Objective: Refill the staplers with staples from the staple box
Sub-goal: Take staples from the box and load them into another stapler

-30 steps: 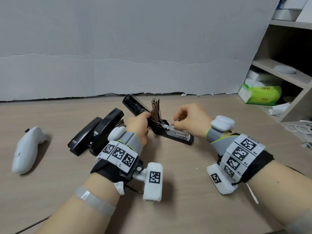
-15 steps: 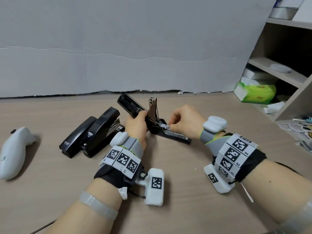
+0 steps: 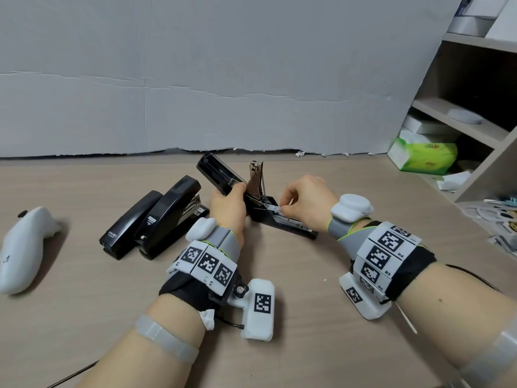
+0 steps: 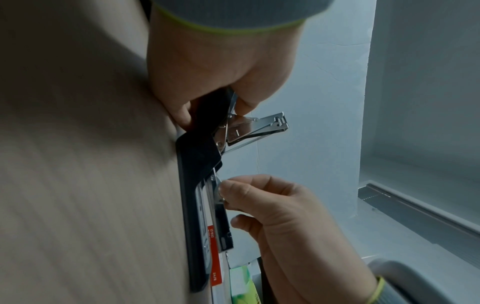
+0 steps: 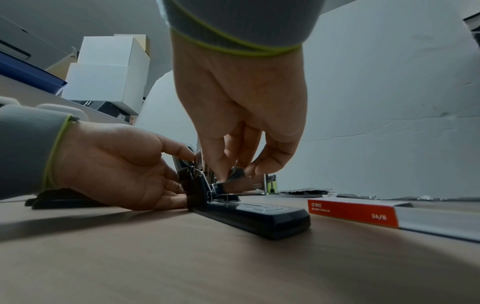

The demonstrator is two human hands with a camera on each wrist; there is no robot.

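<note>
Beside the staple box (image 5: 363,211), the opened stapler (image 3: 279,222) lies gripped at its hinge by the left hand (image 3: 228,208); the right hand (image 3: 306,203) pinches a staple strip (image 3: 275,209) over the channel — best seated flat, legs down.

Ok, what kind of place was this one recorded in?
Probably an office or storeroom desk. A wooden desk holds black staplers and a staple box; a shelf unit beside it holds small boxes and a green tissue pack.

The staple box (image 5: 389,214) is cut off by the right wrist view's right edge
</note>
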